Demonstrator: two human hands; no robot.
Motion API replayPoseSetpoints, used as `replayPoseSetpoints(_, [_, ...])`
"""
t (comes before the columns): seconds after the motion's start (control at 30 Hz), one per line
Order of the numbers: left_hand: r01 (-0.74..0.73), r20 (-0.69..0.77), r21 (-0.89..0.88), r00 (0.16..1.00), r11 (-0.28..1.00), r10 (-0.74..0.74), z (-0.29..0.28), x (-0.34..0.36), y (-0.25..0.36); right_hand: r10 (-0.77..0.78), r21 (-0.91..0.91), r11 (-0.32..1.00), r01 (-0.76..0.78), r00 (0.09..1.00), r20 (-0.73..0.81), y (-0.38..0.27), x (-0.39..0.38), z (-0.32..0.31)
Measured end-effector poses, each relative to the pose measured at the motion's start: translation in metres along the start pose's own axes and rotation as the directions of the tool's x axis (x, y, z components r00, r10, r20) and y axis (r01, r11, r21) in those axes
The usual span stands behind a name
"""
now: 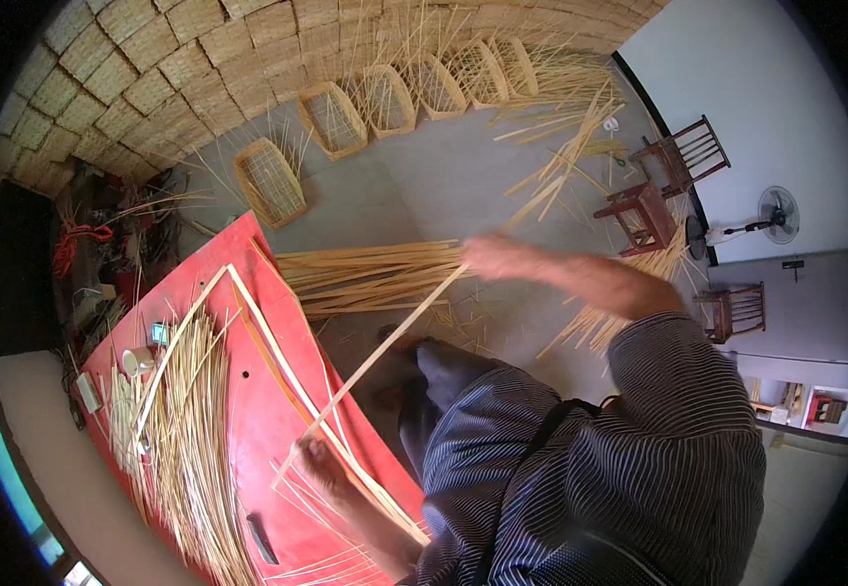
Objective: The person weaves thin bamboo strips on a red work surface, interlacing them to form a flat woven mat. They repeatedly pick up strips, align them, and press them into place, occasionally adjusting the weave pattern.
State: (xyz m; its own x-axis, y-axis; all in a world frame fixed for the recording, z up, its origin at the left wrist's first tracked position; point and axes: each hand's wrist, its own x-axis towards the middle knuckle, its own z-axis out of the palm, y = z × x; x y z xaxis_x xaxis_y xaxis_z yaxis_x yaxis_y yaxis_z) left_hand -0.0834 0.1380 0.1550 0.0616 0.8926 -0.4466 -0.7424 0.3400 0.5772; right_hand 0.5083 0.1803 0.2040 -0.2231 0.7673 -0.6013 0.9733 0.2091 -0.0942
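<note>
A long pale bamboo strip (pixel 377 354) runs diagonally between my two hands. My right hand (pixel 492 256) is closed on its upper part, out beyond the red table's edge. My left hand (pixel 321 467) is closed around its lower part, over the red table (pixel 238 381). Beneath and left of the strip, bent flat strips (pixel 282 352) lie along the tabletop. A heap of thin split strips (pixel 175 430) covers the table's left side, with a dark-handled knife (pixel 263 537), a white roll (pixel 137 361) and a small light-blue object (pixel 160 333) near it.
Long strips (pixel 365 269) lie on the floor beyond the table, with more (pixel 571 166) at right. Several unfinished baskets (pixel 273 186) stand before stacked woven bundles (pixel 150 59). Wooden chairs (pixel 688 156), a stool (pixel 639 220) and fans (pixel 778 215) stand along the right wall. Red cord (pixel 77 239) hangs at left.
</note>
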Motion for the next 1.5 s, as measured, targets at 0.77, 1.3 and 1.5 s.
replayPoseSetpoints(0.77, [0.328,-0.433,0.527,0.897,0.784,-0.085,-0.011,-0.174,-0.035,-0.420,0.139,0.826,0.547,0.761,-0.495,-0.215,0.225,-0.140])
replayPoseSetpoints(1.3, [0.143,-0.701,-0.054,0.699,0.988,-0.140,0.010,-0.182,-0.075,-0.541,-0.091,0.811,0.579,0.679,-0.496,-0.493,0.503,-0.216])
replayPoseSetpoints(1.5, [0.162,-0.760,-0.174,0.605,0.971,-0.237,0.035,-0.143,-0.078,-0.577,-0.192,0.813,0.550,0.716,-0.394,-0.532,0.584,-0.208])
